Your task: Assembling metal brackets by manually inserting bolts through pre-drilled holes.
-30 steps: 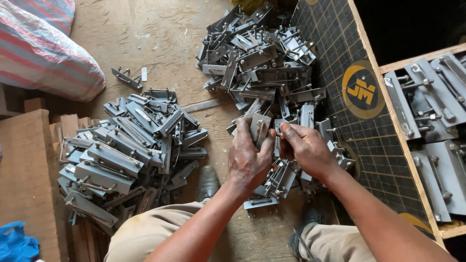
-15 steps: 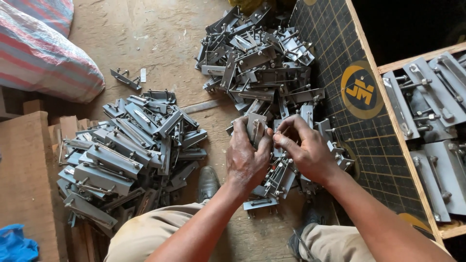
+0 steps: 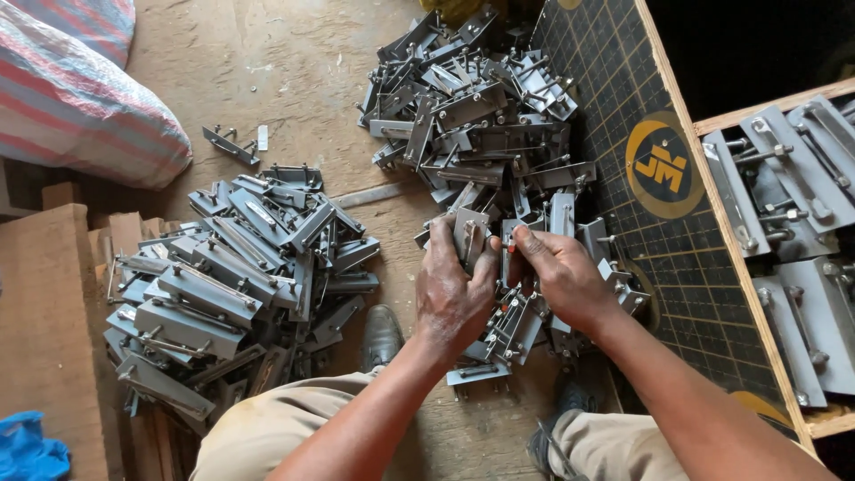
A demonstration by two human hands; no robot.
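My left hand (image 3: 452, 292) grips a grey metal bracket (image 3: 468, 233) held upright over the floor. My right hand (image 3: 561, 276) pinches the bracket's right side, fingertips meeting the left hand's. Beneath both hands lie more grey metal brackets with bolts (image 3: 508, 330). A big heap of the same brackets (image 3: 481, 116) lies beyond my hands, and a second pile (image 3: 232, 276) spreads out to the left of my left knee.
A dark gridded board with a round yellow mark (image 3: 663, 165) leans on the right. A wooden crate (image 3: 793, 214) holding more metal parts stands at far right. A striped sack (image 3: 76, 98) lies top left. Wooden blocks (image 3: 49, 338) and a blue cloth (image 3: 31, 445) sit at left.
My hands stay in the same place; the right fingers have shifted slightly on the bracket. The piles have not moved.
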